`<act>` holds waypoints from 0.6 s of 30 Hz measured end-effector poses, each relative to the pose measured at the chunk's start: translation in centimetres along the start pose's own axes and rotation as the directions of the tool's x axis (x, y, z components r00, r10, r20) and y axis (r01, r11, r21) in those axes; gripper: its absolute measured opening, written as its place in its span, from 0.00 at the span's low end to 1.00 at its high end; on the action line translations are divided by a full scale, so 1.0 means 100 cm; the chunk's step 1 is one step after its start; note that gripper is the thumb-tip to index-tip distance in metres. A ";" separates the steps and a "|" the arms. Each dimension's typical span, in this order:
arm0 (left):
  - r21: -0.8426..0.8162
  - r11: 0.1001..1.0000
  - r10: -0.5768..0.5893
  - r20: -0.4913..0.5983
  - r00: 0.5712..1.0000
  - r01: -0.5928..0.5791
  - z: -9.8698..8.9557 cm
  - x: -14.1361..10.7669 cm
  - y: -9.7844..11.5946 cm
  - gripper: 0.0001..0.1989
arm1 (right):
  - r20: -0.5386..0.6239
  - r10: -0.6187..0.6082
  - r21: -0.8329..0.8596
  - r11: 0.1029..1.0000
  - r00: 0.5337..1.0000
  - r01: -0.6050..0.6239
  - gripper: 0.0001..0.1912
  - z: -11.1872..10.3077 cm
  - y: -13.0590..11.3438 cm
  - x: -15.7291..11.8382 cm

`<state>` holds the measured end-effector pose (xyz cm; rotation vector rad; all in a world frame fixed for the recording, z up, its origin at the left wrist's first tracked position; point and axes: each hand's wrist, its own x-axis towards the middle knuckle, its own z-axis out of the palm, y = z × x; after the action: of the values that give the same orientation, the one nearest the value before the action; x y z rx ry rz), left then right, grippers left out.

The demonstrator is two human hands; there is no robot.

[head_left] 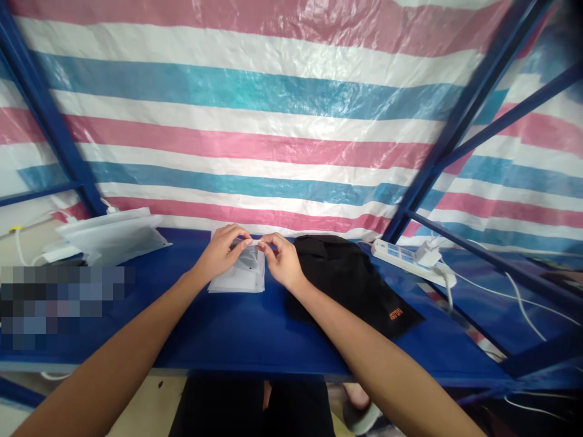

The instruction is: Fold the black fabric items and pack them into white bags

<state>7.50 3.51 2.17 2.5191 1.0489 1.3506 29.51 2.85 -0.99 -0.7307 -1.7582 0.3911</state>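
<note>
Fingertips of the left hand (225,250) and right hand (283,260) pinch the edge of a translucent plastic bag (248,262) over a pale stack (234,283) on the blue tabletop (232,340); rightward lie black cloth (341,282), then a power strip (401,260).

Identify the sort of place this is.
Looks like a makeshift workspace: a blue tabletop between blue frame posts, striped plastic sheeting behind, and a white power strip on the right.

The bags (234,283) are whitish; table (228,334) blue; sheet (273,133) striped pink, white, blue
</note>
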 end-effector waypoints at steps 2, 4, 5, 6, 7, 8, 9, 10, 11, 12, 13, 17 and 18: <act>-0.055 0.996 -0.063 0.038 0.997 0.065 -0.003 0.001 -0.002 0.14 | 0.004 -0.041 -0.041 0.998 0.999 0.041 0.09 -0.002 -0.002 0.000; -0.083 0.989 -0.114 0.075 0.991 0.120 -0.007 0.002 -0.004 0.14 | -0.017 -0.092 -0.062 0.994 0.996 0.091 0.09 -0.004 -0.005 0.001; -0.077 0.989 -0.121 0.089 0.989 0.128 -0.009 0.003 -0.006 0.15 | -0.031 -0.108 -0.061 0.992 0.994 0.106 0.10 -0.005 -0.006 0.001; -0.058 0.991 -0.114 0.096 0.989 0.120 -0.011 0.003 -0.008 0.15 | -0.043 -0.113 -0.053 0.992 0.993 0.111 0.10 -0.006 -0.007 0.002; -0.029 0.995 -0.093 0.098 0.991 0.096 -0.013 0.002 -0.010 0.15 | -0.052 -0.107 -0.043 0.994 0.993 0.105 0.10 -0.007 -0.008 0.003; 0.005 0.998 -0.062 0.100 0.993 0.062 -0.015 0.002 -0.012 0.15 | -0.058 -0.093 -0.034 0.995 0.994 0.092 0.10 -0.008 -0.008 0.003; 0.042 0.999 -0.031 0.104 0.994 0.026 -0.016 0.001 -0.015 0.14 | -0.067 -0.076 -0.027 0.997 0.995 0.075 0.10 -0.009 -0.007 0.004; 0.080 0.997 -0.004 0.103 0.995 -0.004 -0.018 0.001 -0.017 0.14 | -0.081 -0.059 -0.025 0.998 0.995 0.057 0.10 -0.010 -0.006 0.004; 0.118 0.993 0.015 0.095 0.995 -0.026 -0.020 0.000 -0.020 0.14 | -0.097 -0.041 -0.023 0.999 0.994 0.039 0.10 -0.011 -0.005 0.005; 0.156 0.987 0.026 0.080 0.996 -0.038 -0.021 -0.001 -0.023 0.13 | -0.115 -0.018 -0.017 1.000 0.993 0.016 0.11 -0.011 -0.002 0.005; 0.194 0.980 0.032 0.061 0.998 -0.044 -0.023 -0.001 -0.026 0.13 | -0.136 0.016 -0.004 1.000 0.991 -0.016 0.11 -0.012 0.000 0.005; 0.306 0.951 0.039 0.003 0.999 -0.038 -0.030 -0.003 -0.039 0.11 | -0.214 0.214 0.117 0.974 0.953 -0.192 0.16 -0.013 0.014 0.006; 0.318 0.948 0.033 -0.007 0.999 -0.029 -0.032 -0.004 -0.042 0.11 | -0.228 0.253 0.150 0.963 0.940 -0.222 0.17 -0.014 0.017 0.007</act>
<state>2.75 5.75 2.23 2.7634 1.3320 1.2975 31.15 4.44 -1.12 -0.8683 -1.4049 0.5438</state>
